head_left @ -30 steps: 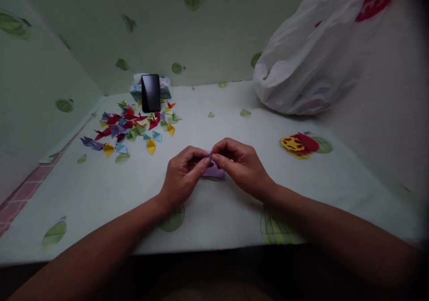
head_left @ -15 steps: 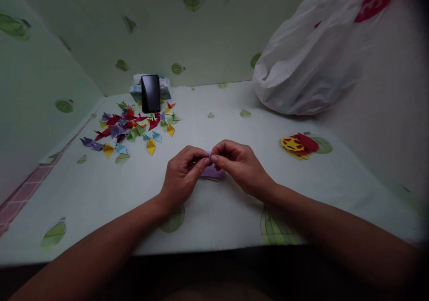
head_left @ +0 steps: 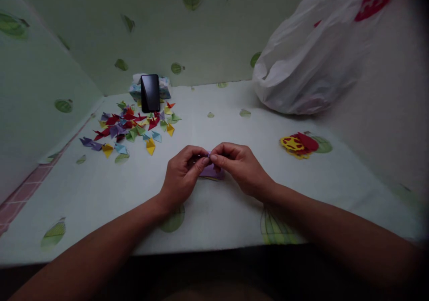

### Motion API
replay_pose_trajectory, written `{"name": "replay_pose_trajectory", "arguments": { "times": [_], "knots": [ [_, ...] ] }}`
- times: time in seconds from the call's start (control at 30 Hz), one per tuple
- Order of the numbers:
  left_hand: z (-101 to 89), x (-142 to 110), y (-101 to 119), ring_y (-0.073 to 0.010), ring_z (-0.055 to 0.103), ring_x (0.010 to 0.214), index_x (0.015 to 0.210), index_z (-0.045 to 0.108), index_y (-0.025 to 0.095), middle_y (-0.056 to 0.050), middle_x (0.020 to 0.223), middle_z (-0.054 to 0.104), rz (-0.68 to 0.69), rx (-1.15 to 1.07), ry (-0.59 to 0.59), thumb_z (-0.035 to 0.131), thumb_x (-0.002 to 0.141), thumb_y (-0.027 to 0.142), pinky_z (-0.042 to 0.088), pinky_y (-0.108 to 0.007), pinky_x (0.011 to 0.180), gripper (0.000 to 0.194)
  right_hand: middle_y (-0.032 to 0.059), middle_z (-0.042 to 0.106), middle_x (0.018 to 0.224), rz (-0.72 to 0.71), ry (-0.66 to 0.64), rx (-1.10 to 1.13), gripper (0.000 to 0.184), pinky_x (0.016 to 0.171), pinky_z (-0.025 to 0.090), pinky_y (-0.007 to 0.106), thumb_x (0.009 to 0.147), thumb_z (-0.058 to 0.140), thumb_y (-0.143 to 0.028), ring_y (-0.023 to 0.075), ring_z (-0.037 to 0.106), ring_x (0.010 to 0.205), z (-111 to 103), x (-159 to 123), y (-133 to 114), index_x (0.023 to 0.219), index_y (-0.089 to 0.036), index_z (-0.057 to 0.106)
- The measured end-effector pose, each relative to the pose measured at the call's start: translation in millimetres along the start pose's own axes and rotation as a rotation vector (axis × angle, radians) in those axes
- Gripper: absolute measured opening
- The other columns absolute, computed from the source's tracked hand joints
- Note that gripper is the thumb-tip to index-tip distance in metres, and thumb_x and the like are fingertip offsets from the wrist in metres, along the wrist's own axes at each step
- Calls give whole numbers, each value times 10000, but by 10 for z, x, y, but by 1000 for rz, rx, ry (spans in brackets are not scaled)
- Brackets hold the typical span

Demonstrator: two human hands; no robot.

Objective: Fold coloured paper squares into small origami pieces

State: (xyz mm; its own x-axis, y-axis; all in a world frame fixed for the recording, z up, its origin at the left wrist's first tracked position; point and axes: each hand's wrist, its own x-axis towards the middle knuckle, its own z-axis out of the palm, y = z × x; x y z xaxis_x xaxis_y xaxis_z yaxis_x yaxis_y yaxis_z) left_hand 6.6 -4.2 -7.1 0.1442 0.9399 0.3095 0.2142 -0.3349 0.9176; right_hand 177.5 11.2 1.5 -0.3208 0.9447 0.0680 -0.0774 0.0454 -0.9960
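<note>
Fingertips of my left hand [head_left: 181, 173] and my right hand [head_left: 243, 169] meet in a pinch over the middle of the table. Between them is a small piece of purple paper, mostly covered by the fingers, so its shape is hard to make out. Both hands are closed on it. Just beneath, a stack of purple paper sheets [head_left: 210, 172] lies on the cloth, with a yellowish edge showing at its bottom. To the left is a heap of small folded paper cranes [head_left: 134, 133] in red, purple, yellow, green, blue and orange.
A black phone [head_left: 150, 93] leans against a tissue box [head_left: 165, 89] behind the cranes. At the back right stands a bulky white plastic bag [head_left: 301, 73]. Yellow and red cut-out pieces [head_left: 298, 145] lie to the right. A balloon-print tablecloth [head_left: 214, 229] covers the table.
</note>
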Motion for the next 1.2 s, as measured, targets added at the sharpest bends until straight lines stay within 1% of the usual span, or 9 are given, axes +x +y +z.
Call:
{"name": "replay_pose_trajectory", "arguments": {
  "times": [0.07, 0.23, 0.4, 0.53, 0.63, 0.7, 0.8, 0.87, 1.2],
  "knots": [
    [4, -4, -5, -157, 655, 781, 932, 649, 198, -23, 852, 674, -10, -23, -5, 653, 885, 264, 523, -285, 735, 80, -22, 586, 658, 20, -13, 45, 146, 562, 407, 249, 818, 682, -297, 103, 508, 593, -4, 0, 20, 759, -167, 649],
    [10, -6, -9, -158, 668, 807, 944, 640, 194, -26, 870, 683, -25, -66, -16, 660, 883, 250, 529, -290, 766, 85, -16, 580, 637, 26, -4, 49, 194, 563, 397, 256, 849, 654, -331, 107, 502, 594, -6, -2, 17, 758, -160, 656],
    [10, 7, -6, -162, 650, 828, 931, 656, 192, -34, 889, 674, -15, -10, -2, 669, 874, 244, 520, -294, 775, 79, -25, 579, 638, 76, -7, 157, 168, 558, 382, 252, 794, 707, -314, 100, 495, 585, 10, 7, 18, 754, -160, 654],
    [10, 14, 7, -160, 642, 822, 907, 664, 192, -28, 870, 671, -18, -47, 0, 666, 869, 216, 518, -288, 764, 45, -30, 577, 613, 132, -10, 207, 176, 567, 380, 257, 776, 719, -316, 101, 497, 573, 27, 10, 20, 735, -165, 639],
    [7, 14, 20, -154, 615, 837, 875, 677, 199, -23, 886, 647, 21, -41, 35, 677, 853, 182, 502, -269, 731, 28, -33, 570, 602, 149, -11, 220, 171, 561, 368, 258, 775, 713, -315, 101, 488, 562, 37, 5, 24, 732, -169, 634],
    [6, 12, 26, -147, 596, 819, 853, 683, 202, -17, 873, 630, 39, -25, 54, 687, 839, 163, 485, -262, 710, 41, -35, 563, 589, 161, -20, 228, 163, 559, 356, 259, 780, 701, -307, 101, 481, 555, 41, 2, 29, 725, -169, 632],
    [9, 7, 24, -138, 601, 772, 852, 684, 196, -8, 839, 638, 1, -62, 41, 687, 838, 157, 490, -264, 708, 42, -31, 563, 581, 182, -30, 265, 150, 570, 345, 258, 784, 686, -276, 99, 481, 559, 47, 3, 34, 707, -163, 625],
    [14, 4, 13, -140, 617, 782, 852, 684, 189, -9, 842, 652, -18, -83, 33, 691, 837, 155, 501, -266, 726, 38, -27, 567, 578, 198, -29, 292, 144, 578, 342, 257, 779, 685, -258, 98, 484, 563, 49, 6, 37, 694, -160, 621],
    [37, 0, -19, -128, 623, 827, 845, 678, 195, -2, 853, 662, 30, -123, 44, 703, 839, 138, 508, -247, 757, 62, -20, 583, 575, 207, -25, 365, 120, 597, 356, 253, 747, 689, -223, 100, 500, 576, 56, 5, 39, 672, -152, 627]
  ]
}}
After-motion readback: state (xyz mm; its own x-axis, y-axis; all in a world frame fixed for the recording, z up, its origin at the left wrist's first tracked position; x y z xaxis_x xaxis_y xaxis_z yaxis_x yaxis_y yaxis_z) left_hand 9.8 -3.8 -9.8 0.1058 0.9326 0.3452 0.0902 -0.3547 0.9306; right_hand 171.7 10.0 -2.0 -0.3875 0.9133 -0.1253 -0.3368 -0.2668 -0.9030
